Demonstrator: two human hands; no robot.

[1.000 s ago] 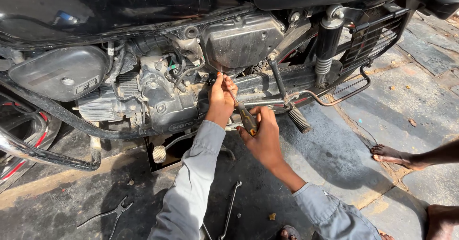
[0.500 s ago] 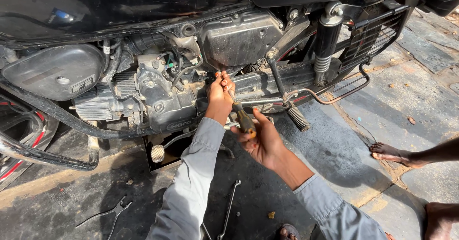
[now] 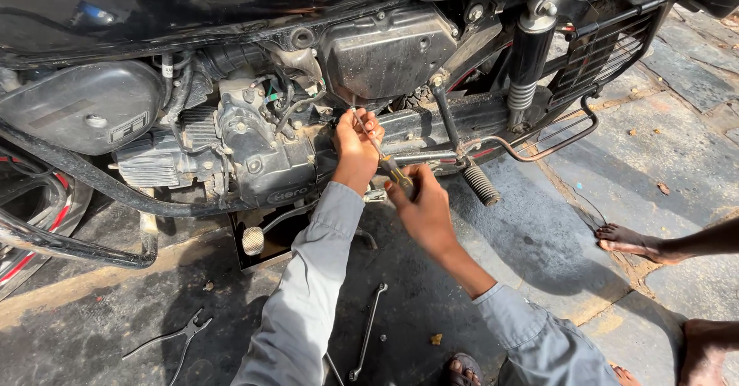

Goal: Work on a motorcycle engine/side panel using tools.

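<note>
Right hand (image 3: 419,205) gripping screwdriver (image 3: 382,159), left hand (image 3: 356,151) steadying shaft (at engine (image 3: 254,147))

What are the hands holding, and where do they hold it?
A screwdriver. The right hand grips its yellow and black handle, and the left hand steadies the thin metal shaft near the tip, against the motorcycle engine.

Right hand (image 3: 422,205) grips a screwdriver (image 3: 385,159) by its handle, shaft angled up into the motorcycle engine (image 3: 254,136). Left hand (image 3: 356,149) pinches the shaft just above that grip, probably steadying the tip. Spanner (image 3: 368,330) lies well below.
</note>
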